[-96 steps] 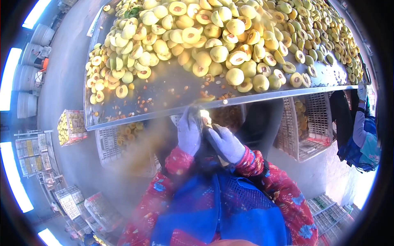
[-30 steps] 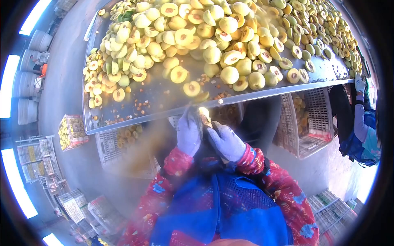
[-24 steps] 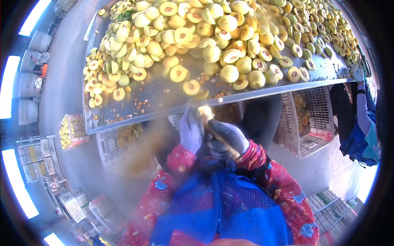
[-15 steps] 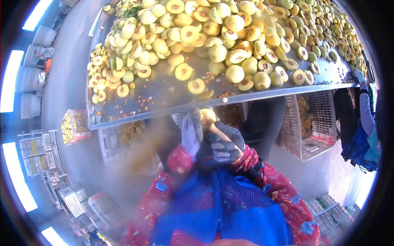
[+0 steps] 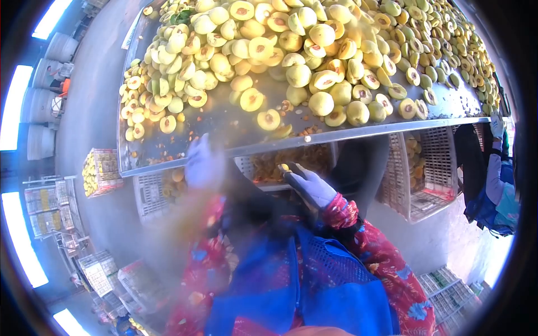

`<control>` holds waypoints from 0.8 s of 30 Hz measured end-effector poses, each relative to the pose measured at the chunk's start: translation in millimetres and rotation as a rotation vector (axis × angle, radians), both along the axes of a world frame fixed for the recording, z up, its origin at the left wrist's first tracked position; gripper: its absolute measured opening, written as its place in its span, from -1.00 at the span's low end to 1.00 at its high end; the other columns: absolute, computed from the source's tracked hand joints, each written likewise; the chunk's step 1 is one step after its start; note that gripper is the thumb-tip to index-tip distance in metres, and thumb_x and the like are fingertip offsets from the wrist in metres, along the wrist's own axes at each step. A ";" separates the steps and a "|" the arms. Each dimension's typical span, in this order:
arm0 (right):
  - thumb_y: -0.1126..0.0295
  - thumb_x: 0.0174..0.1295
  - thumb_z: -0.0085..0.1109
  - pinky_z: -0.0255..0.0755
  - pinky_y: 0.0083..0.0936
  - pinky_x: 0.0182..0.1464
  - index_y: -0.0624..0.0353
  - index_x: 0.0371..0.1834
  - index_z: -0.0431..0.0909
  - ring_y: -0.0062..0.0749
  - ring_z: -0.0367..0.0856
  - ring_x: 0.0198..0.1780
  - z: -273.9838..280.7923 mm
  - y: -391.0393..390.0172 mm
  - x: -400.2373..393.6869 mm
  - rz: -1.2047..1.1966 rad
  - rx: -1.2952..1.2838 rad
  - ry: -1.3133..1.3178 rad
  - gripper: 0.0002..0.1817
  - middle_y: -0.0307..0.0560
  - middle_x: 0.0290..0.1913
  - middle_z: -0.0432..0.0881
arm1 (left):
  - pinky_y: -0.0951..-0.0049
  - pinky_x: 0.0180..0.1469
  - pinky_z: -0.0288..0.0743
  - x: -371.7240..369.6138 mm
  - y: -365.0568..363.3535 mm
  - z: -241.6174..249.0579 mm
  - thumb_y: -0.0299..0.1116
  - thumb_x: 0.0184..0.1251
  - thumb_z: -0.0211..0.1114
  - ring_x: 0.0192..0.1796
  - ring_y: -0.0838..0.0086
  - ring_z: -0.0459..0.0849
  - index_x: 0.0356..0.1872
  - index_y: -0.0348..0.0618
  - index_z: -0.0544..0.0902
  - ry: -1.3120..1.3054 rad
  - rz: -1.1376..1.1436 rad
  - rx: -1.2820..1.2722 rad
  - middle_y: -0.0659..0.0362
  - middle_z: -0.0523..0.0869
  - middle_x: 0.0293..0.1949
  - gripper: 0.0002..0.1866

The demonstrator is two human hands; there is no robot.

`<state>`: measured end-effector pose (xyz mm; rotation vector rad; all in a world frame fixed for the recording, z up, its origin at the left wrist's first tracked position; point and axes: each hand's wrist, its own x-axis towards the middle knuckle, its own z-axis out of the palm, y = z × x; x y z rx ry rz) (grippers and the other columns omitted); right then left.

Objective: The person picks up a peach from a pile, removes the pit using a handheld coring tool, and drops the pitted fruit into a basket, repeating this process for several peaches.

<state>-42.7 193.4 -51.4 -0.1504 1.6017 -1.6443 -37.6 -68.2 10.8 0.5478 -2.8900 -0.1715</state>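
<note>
My left hand (image 5: 205, 163), in a light glove, is smeared by motion close to the front edge of the metal table (image 5: 246, 147). My right hand (image 5: 314, 187), gloved in pale lilac with a dark palm, is closed below that edge, above a crate of fruit pieces (image 5: 291, 161). A small yellow bit (image 5: 285, 167) shows at its fingertips; I cannot tell what it belongs to. Halved yellow peaches (image 5: 251, 99) are heaped on the table, cut faces showing pit hollows. Loose pits and scraps (image 5: 193, 141) lie along the near side.
Plastic crates stand under the table, one at left (image 5: 151, 196) and one at right (image 5: 423, 179). Another person (image 5: 496, 185) works at the far right. Stacked crates (image 5: 47, 207) and large tubs (image 5: 42, 106) line the left side.
My hands have come apart: the left moved left toward the table edge, the right slightly right. The peach between them and the wooden handle in my right hand no longer show.
</note>
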 end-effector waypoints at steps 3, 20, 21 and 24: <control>0.19 0.45 -0.06 0.48 -0.47 -0.16 0.21 0.22 0.41 -0.36 0.59 -0.25 -29.6 7.6 8.2 -0.020 -0.073 0.238 -0.59 0.01 -0.24 0.61 | 0.13 0.14 0.46 -73.6 45.7 -5.2 0.07 0.31 0.14 0.06 -0.04 0.61 0.18 -0.25 0.49 -0.314 -0.063 0.201 -0.19 0.59 0.03 -0.39; 0.10 0.42 -0.05 0.25 -0.63 -0.60 0.20 -0.29 0.53 -0.63 0.41 -0.62 78.7 18.8 -16.8 -0.145 -0.045 -0.192 -0.63 -0.27 -0.61 0.43 | 0.32 0.13 0.48 -18.3 42.2 -28.5 -0.32 0.28 0.29 0.02 0.22 0.62 0.10 -0.30 0.52 0.128 -0.393 1.236 -0.02 0.64 -0.01 -0.59; 0.20 0.41 0.00 0.38 -0.48 -0.51 0.23 -0.23 0.53 -0.45 0.53 -0.55 66.7 14.0 -13.4 -0.155 -0.088 -0.009 -0.71 -0.17 -0.57 0.50 | 0.31 0.15 0.45 -12.1 46.2 -33.5 -0.28 0.29 0.28 0.02 0.20 0.61 0.11 -0.32 0.50 0.216 -0.488 1.072 -0.02 0.63 -0.02 -0.57; 0.28 0.37 0.07 0.44 -0.26 -0.41 0.27 -0.15 0.48 -0.07 0.59 -0.46 72.6 10.3 -8.3 -0.092 0.073 0.567 -0.76 0.11 -0.51 0.53 | 0.41 0.03 0.49 1.3 70.5 -25.5 -0.09 0.45 0.12 -0.05 0.40 0.62 0.10 -0.30 0.52 0.248 -0.378 1.322 0.12 0.63 -0.10 -0.55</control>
